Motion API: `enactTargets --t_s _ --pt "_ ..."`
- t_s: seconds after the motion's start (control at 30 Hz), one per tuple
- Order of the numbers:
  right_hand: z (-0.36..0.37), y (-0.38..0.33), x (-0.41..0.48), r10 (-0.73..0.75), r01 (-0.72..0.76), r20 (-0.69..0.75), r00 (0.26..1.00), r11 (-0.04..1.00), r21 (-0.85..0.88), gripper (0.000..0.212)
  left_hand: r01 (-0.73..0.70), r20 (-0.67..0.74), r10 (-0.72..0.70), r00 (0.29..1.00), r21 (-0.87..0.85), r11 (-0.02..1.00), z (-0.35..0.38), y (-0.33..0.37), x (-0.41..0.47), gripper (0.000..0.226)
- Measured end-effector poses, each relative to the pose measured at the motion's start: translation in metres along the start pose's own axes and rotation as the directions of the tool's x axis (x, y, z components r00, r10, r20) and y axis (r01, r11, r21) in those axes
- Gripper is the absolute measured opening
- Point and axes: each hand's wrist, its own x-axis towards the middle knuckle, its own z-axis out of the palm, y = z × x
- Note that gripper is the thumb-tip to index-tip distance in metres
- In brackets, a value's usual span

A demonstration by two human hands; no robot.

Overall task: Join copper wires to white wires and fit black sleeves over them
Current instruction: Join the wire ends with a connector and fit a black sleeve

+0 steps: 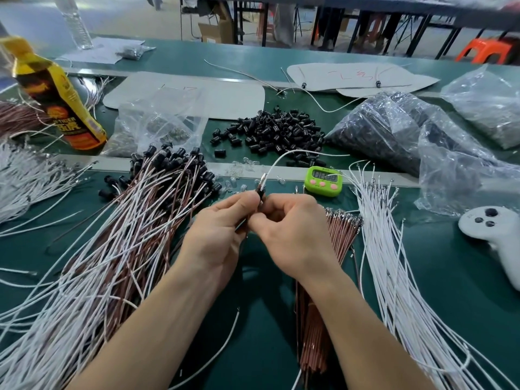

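**Both hands pinch one sleeve above the mat**

The left hand (222,229) and right hand (292,229) meet fingertip to fingertip over the green table (439,277), both with curled fingers. Between them is a black sleeve (260,192). The left thumb and forefinger pinch it from one side, and the right forefinger presses it from the other. The sleeve stands at the very top of the grip, its upper end clear of the fingers. A white wire (281,158) comes out of that end and arcs up and to the right, towards the timer (323,181). A thin dark strand (242,224) runs down between the two palms; how it is held inside the grip cannot be made out.

Copper wires (318,319) lie bundled under the right forearm, with loose white wires (394,263) fanned out just right of them. Left of the left arm spreads a pile of finished leads (126,235), their sleeved ends pointing away. A heap of sleeves (278,130) sits beyond the hands, between plastic bags (394,130). A bottle (56,97) stands far left and a controller (495,229) lies far right.
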Motion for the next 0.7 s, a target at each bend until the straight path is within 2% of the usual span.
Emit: enactTargets --t_s 0.1,0.2,0.3,0.37,0.47,0.6,0.7 --pt "-0.008 0.000 0.002 0.008 -0.004 0.056 0.998 0.997 -0.073 0.022 -0.028 -0.038 0.030 0.999 0.051 0.998 0.002 -0.002 -0.002 0.020" --pt "-0.013 -0.001 0.001 0.032 0.013 0.188 0.982 0.973 -0.229 0.024 -0.058 -0.090 0.063 0.994 0.064 0.996 0.003 0.000 -0.002 0.021" --pt "-0.017 -0.008 -0.002 0.078 0.074 0.400 0.913 0.933 -0.351 0.027 -0.080 -0.143 0.085 0.986 0.041 0.996 -0.003 0.009 0.000 0.028" --pt "-0.023 -0.012 -0.001 0.107 0.120 0.484 0.869 0.903 -0.414 0.027 -0.081 -0.159 0.086 0.984 0.038 0.996 -0.006 0.015 0.001 0.031" --pt "-0.039 -0.012 0.003 0.178 0.112 0.502 0.846 0.861 -0.496 0.022 -0.086 -0.220 0.091 0.971 0.037 0.996 -0.008 0.022 0.002 0.026" --pt "-0.061 -0.003 0.004 0.286 0.035 0.471 0.834 0.826 -0.563 0.028 -0.145 -0.372 0.118 0.921 -0.045 0.988 -0.018 0.040 0.006 0.024" --pt "-0.078 0.003 0.010 0.339 -0.062 0.404 0.850 0.825 -0.562 0.028 -0.211 -0.339 0.188 0.922 -0.030 0.977 -0.020 0.042 0.005 0.018"
